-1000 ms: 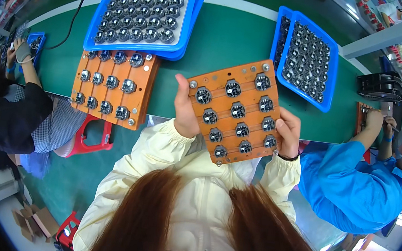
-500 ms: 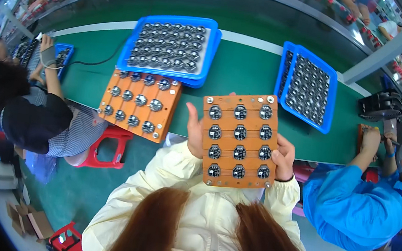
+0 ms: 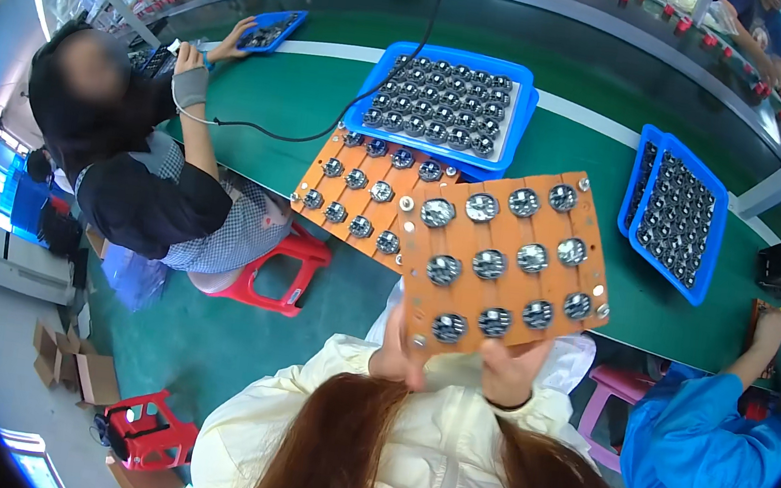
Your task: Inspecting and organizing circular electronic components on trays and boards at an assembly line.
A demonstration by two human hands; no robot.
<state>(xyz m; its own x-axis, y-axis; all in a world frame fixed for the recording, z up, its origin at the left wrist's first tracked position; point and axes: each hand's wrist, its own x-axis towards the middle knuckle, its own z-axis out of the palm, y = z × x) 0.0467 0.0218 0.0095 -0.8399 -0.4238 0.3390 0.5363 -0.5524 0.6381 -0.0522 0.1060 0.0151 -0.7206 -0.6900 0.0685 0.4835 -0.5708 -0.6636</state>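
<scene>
Both my hands hold an orange rectangular fixture board (image 3: 507, 288) tilted up over the table's near edge. It carries rows of round, shiny silver-and-black parts, with metal studs at its corners. My left hand (image 3: 395, 352) is closed at its lower left corner, the fingers partly hidden by the board. My right hand (image 3: 509, 371) grips the lower edge, thumb toward me. Behind it and to the left lies a second orange fixture board (image 3: 356, 203) with similar parts, partly covered by the held board and by a blue tray (image 3: 520, 114) of round parts.
More blue trays (image 3: 715, 235) of parts overlap at the right. A black cable (image 3: 287, 137) crosses the green table (image 3: 568, 149). At left a co-worker (image 3: 149, 185) reaches to a small blue tray (image 3: 285, 31); another in blue (image 3: 708, 439) works at right. Red stool (image 3: 307, 251), pink stool (image 3: 600, 406).
The board has turned from upright to wide, its parts now showing shiny faces. Both my hands have shifted to its lower edge. The left co-worker's arm now stretches to a tray; my view has swung left.
</scene>
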